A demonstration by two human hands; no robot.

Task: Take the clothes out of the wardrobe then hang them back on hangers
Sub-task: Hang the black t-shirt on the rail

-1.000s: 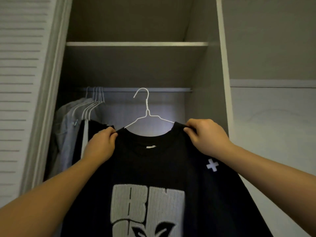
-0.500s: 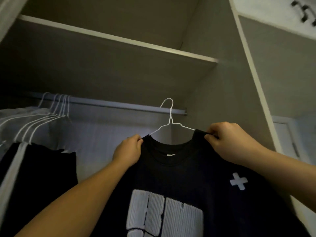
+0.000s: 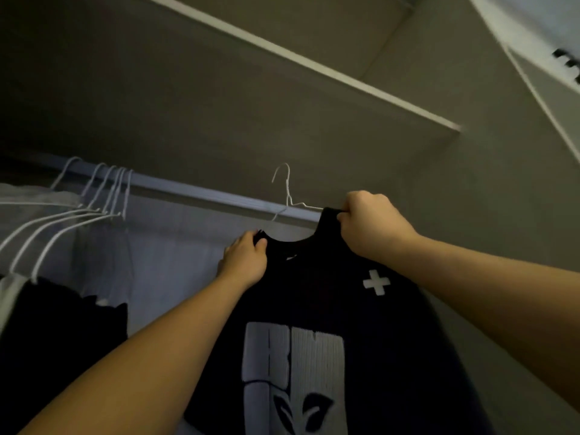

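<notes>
We find the rod (image 3: pixel 201 194) bare from the bunched hangers (image 3: pixel 110 186) on the left toward the side wall (image 3: pixel 486 199) on the right. The shelf (image 3: pixel 314 66) sits close above it, leaving a low gap. Below the rod, hung clothes (image 3: pixel 62 324) fill the left.

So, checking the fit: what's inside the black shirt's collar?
A wire hanger: its hook and upper arms poke out of the shirt. The rest is hidden by fabric that the left hand and right hand grip.
</notes>
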